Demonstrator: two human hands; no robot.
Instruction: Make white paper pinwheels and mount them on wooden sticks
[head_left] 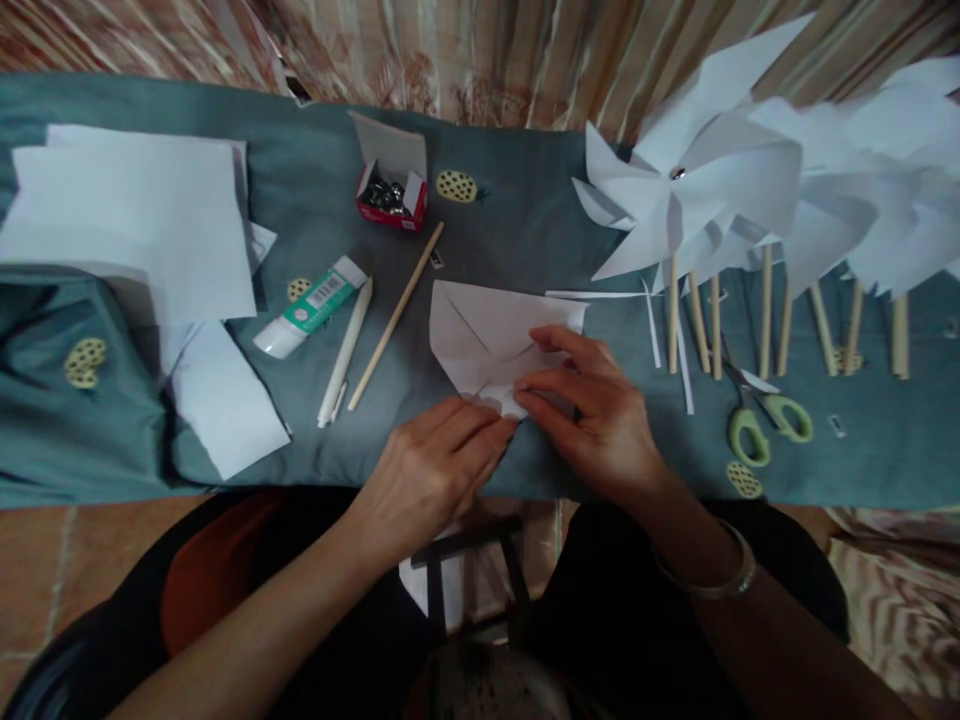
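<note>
A white sheet of paper (pixel 480 320) with cut slits lies in front of me near the table's front edge. My left hand (pixel 435 455) pinches its near edge, fingers pressed together. From the other side my right hand (pixel 592 405) grips the same edge between thumb and fingers, its index finger resting over the sheet. The fingertips of both hands nearly meet at a small folded part of the paper. Left of the sheet lie a wooden stick (pixel 397 315), a white pen (pixel 345 350) and a green and white glue tube (pixel 311 305).
A red box of metal pins (pixel 390 195) stands open at the back. Several paper pinwheels (pixel 720 190) on wooden sticks lie at the right, near green-handled scissors (pixel 765 415) and paper strips (pixel 686 375). Blank paper sheets (pixel 135 220) are stacked at the left on the green cloth (pixel 525 220).
</note>
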